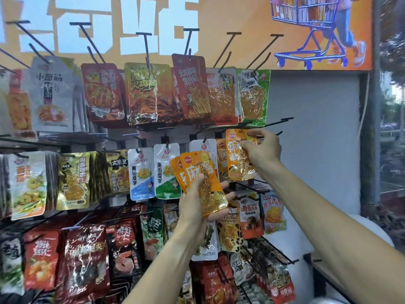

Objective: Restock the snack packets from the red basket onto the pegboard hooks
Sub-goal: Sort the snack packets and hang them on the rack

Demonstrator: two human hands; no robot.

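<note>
Your right hand point(263, 148) pinches the top edge of a single orange packet point(240, 159) between thumb and curled fingertips, holding it at the tip of a black hook point(279, 133); whether the hole is on the hook cannot be told. Just behind this packet, to its left, more orange packets point(221, 159) of the same kind hang on the rack. Your left hand point(195, 202), below and left of the hook, grips a fanned stack of orange packets point(203, 176): thumb across the front, fingers curled round the back with tips showing at the stack's right edge. Left of the hook hang white packets point(166, 170); above it a green packet point(254, 95) ends the upper row. The red basket is out of view.
</note>
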